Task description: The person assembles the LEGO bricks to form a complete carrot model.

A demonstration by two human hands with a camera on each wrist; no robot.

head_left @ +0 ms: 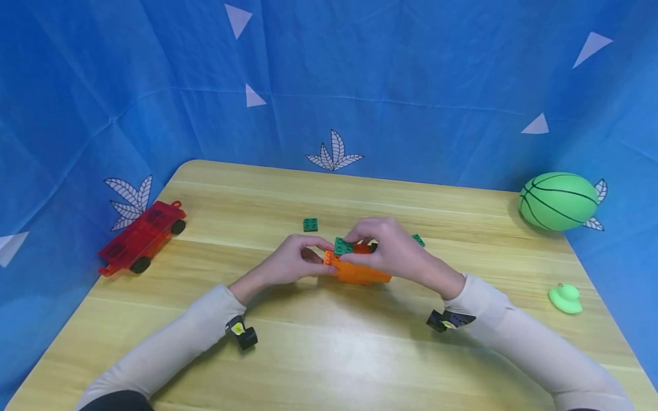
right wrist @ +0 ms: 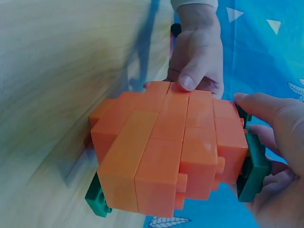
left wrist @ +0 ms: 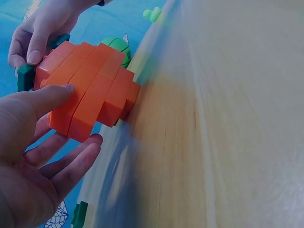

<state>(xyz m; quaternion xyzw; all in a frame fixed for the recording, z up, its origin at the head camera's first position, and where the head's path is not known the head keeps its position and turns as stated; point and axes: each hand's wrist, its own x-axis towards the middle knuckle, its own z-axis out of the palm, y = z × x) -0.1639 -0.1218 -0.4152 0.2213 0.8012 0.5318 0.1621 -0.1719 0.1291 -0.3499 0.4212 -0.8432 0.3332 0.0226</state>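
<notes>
An orange toy-brick build (head_left: 360, 274), stepped and rounded like a pumpkin, is held up over the table between both hands. My left hand (head_left: 294, 261) grips its left side, the thumb flat on the near face and the other fingers behind and below. At the top, my right hand (head_left: 393, 251) pinches a green brick (head_left: 343, 246) with thumb and finger, right at the orange studs. The right wrist view shows two green pieces by this hand, one larger green brick (right wrist: 254, 168) and one partly hidden under the thumb.
Behind the hands lie a loose green brick (head_left: 311, 225) and another green brick (head_left: 418, 240) on the wooden table (head_left: 329, 354). A red toy car chassis (head_left: 144, 237) stands at the left edge. On the right are a green ball (head_left: 559, 201) and a green toy duck (head_left: 566, 298).
</notes>
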